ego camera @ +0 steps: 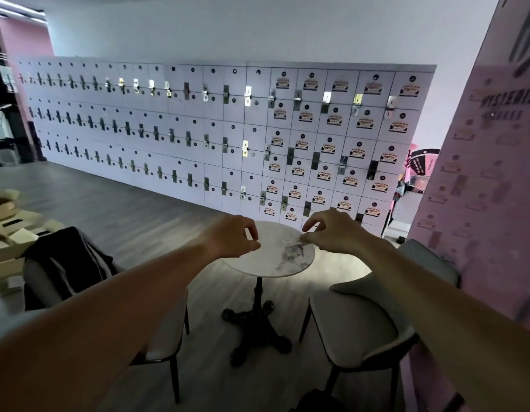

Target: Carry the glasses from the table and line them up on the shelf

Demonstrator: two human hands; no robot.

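A small round white marble table (pixel 275 263) on a black iron pedestal stands ahead of me. On its top I make out one faint clear glass (pixel 286 240), seen as a pale ring near the far right. My left hand (pixel 232 236) hovers over the table's left edge, its thumb and fingers curved with nothing visible between them. My right hand (pixel 329 233) hovers over the right edge, its fingertips just right of the glass and apart from it. No shelf is in view.
A grey chair (pixel 361 319) stands right of the table, and another chair (pixel 165 331) with a dark garment (pixel 67 263) on it stands to the left. A wall of white lockers (pixel 216 135) runs behind. A pink panel (pixel 480 173) closes the right side, and cardboard boxes (pixel 8 227) are piled at far left.
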